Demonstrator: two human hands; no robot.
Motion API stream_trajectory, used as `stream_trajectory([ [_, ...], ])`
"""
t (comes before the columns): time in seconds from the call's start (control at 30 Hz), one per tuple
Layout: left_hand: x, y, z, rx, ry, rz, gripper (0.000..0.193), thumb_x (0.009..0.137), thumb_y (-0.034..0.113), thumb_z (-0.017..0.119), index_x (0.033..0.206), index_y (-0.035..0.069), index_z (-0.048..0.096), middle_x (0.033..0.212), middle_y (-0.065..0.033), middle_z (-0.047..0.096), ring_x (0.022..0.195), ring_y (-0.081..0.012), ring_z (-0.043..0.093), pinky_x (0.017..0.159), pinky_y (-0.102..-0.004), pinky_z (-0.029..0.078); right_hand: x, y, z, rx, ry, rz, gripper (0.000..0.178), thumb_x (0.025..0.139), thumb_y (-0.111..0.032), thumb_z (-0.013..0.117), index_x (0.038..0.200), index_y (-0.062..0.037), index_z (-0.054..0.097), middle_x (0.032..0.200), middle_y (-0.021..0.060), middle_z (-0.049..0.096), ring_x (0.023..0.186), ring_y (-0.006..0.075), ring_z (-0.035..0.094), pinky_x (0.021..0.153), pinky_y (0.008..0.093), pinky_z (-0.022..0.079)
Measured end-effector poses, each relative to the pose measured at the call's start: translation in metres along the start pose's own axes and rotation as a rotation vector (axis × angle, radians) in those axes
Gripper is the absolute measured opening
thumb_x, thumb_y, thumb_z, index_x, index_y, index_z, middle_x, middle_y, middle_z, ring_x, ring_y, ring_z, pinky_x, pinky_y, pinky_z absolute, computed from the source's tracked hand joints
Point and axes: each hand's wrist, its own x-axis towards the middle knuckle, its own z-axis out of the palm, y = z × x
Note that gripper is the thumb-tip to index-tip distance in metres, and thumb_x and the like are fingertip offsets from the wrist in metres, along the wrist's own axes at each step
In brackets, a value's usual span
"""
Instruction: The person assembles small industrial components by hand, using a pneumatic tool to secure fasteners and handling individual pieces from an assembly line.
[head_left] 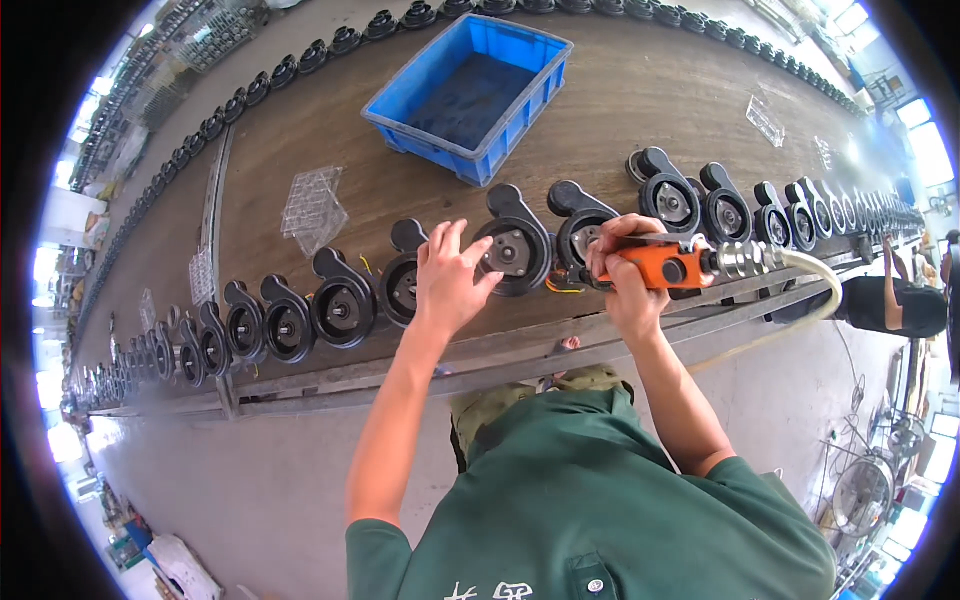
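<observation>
Brown table [650, 110] holding long row of dark parts [287, 330]. Round black part [513, 252] sitting at near edge, showing stubby arm [507, 200], gray metal middle. Left hand [452, 280] resting over its left side, fingers loose, apart. Right hand [630, 275] gripping orange tool [660, 267], silver at right end.

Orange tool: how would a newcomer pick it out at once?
On the long brown table, follow the row of round black housings along the near edge to the person's right hand. That hand grips the orange tool, whose metal coupling leads to a pale hose on the right. Its bright orange body sets it apart from the black housings beside it.
</observation>
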Motion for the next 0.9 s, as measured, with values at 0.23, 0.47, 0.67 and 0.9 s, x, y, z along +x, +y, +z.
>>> stream_trajectory([
  [0.23, 0.031, 0.017, -0.007, 0.181, -0.149, -0.008, 0.064, 0.071, 0.048, 0.09, 0.131, 0.029, 0.076, 0.152, -0.0206, 0.054, 0.142, -0.0372, 0.047, 0.114, -0.0504, 0.04, 0.008, 0.008, -0.01, 0.1, -0.002, 0.084, 0.031, 0.085, 0.012, 0.057, 0.114, -0.0005, 0.06, 0.094, 0.0093, 0.067, 0.075, 0.0128, 0.064, 0.065, 0.0262, 0.053],
  [0.47, 0.036, 0.01, -0.007, 0.235, -0.068, 0.129, 0.066, 0.067, 0.053, 0.089, 0.127, 0.028, 0.078, 0.146, -0.0202, 0.061, 0.135, -0.0354, 0.054, 0.109, -0.0496, 0.043, 0.037, 0.036, 0.019, 0.039, 0.061, 0.089, 0.026, 0.08, 0.012, 0.062, 0.103, 0.0014, 0.067, 0.09, 0.0075, 0.069, 0.083, 0.0135, 0.068, 0.069, 0.0268, 0.056],
  [0.67, 0.043, 0.021, -0.01, 0.291, -0.187, 0.049, 0.065, 0.067, 0.053, 0.089, 0.125, 0.023, 0.079, 0.127, -0.0127, 0.071, 0.123, -0.0308, 0.061, 0.1, -0.0486, 0.047, 0.048, 0.066, 0.026, -0.098, 0.078, 0.102, 0.026, 0.077, 0.011, 0.061, 0.101, 0.0025, 0.067, 0.089, 0.0078, 0.07, 0.082, 0.0138, 0.068, 0.075, 0.0281, 0.057],
  [0.9, 0.044, 0.028, -0.001, 0.381, -0.279, -0.005, 0.05, 0.074, 0.048, 0.089, 0.113, 0.017, 0.08, 0.108, -0.0075, 0.071, 0.111, -0.0274, 0.067, 0.093, -0.0463, 0.051, 0.045, 0.082, 0.023, -0.144, 0.08, 0.108, 0.023, 0.077, 0.011, 0.061, 0.098, 0.0026, 0.067, 0.087, 0.007, 0.069, 0.076, 0.0124, 0.066, 0.069, 0.0265, 0.055],
])
